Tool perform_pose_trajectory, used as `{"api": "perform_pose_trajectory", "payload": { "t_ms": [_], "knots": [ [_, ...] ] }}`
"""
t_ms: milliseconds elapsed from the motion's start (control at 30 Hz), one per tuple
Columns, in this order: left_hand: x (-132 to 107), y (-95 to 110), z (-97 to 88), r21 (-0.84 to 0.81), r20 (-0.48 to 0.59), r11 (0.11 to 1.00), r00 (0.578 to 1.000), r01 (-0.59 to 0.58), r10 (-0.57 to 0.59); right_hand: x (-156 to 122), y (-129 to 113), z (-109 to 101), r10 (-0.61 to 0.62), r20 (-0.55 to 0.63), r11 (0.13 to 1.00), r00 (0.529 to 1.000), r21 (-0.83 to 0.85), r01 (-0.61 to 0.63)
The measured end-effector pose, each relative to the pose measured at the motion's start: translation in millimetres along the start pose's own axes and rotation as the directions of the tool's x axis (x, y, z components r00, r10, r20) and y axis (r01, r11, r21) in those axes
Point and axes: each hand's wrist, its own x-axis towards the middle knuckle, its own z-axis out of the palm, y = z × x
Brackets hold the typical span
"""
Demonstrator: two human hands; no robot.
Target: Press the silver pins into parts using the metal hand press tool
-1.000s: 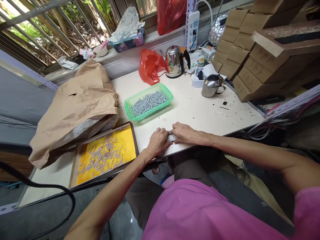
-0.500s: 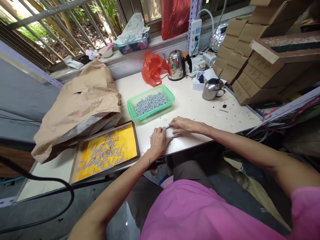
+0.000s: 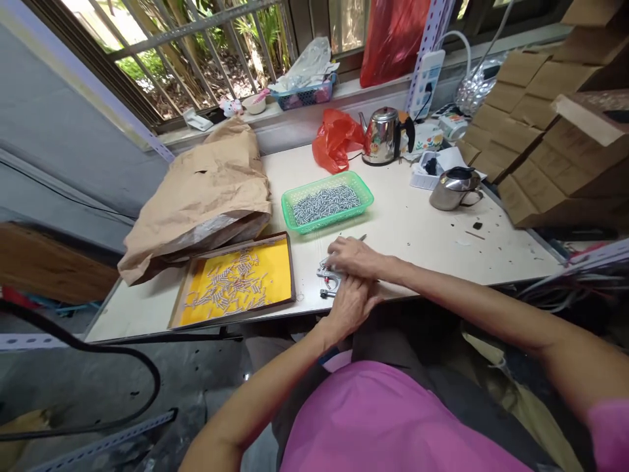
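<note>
on table [image 3: 407, 219], metal tool [image 3: 323, 270] partly under right hand [image 3: 352, 256], left hand [image 3: 350, 303] close, grips unclear

Left hand [image 3: 350, 303]: over the tabletop's [image 3: 417, 229] near edge, back upward, fingers partly hidden under the right hand
Right hand [image 3: 354, 257]: just beyond, palm down, fingers bent, pointing toward the left edge
Left forearm [image 3: 282, 373]: slants up
Right forearm [image 3: 466, 298]: crosses the near edge
</note>
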Motion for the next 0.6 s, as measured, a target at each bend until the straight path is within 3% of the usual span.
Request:
{"api": "perform_pose_trajectory", "payload": {
  "t_ms": [100, 233, 300, 367, 433, 500, 600],
  "knots": [
    [-9, 3, 3.9, -0.01, 0.012, 1.0, 1.0, 0.001, -0.001, 9, -26, 2, -0.234, 0.052, 0.972, 0.971, 0.022, 0.234],
    [-40, 14, -9.1, 0.005, -0.024, 0.983, 0.983, -0.184, 0.185, 18, -35, 9, -0.322, 0.079, 0.945, 0.943, -0.024, 0.325],
    [-62, 12, -25.6, 0.047, -0.071, 0.977, 0.975, -0.206, 0.209, 21, -35, 15, -0.363, 0.06, 0.931, 0.93, -0.022, 0.364],
    [-82, -3, -48.6, 0.127, -0.172, 0.99, 0.982, -0.059, 0.08, 21, -37, 20, -0.368, 0.004, 0.929, 0.93, 0.043, 0.368],
    [-98, -29, -75.8, 0.209, -0.296, 0.955, 0.945, 0.208, -0.141, 21, -38, 18, -0.299, -0.112, 0.935, 0.948, 0.161, 0.314],
    [-107, -61, -102.3, 0.277, -0.363, 0.855, 0.872, 0.438, -0.329, 25, -35, 5, -0.143, -0.256, 0.936, 0.956, 0.279, 0.214],
    [-109, -104, -129.3, 0.37, -0.329, 0.736, 0.82, 0.568, -0.468, 43, -16, -27, 0.148, -0.419, 0.936, 0.896, 0.351, 0.009]
  ]
}}
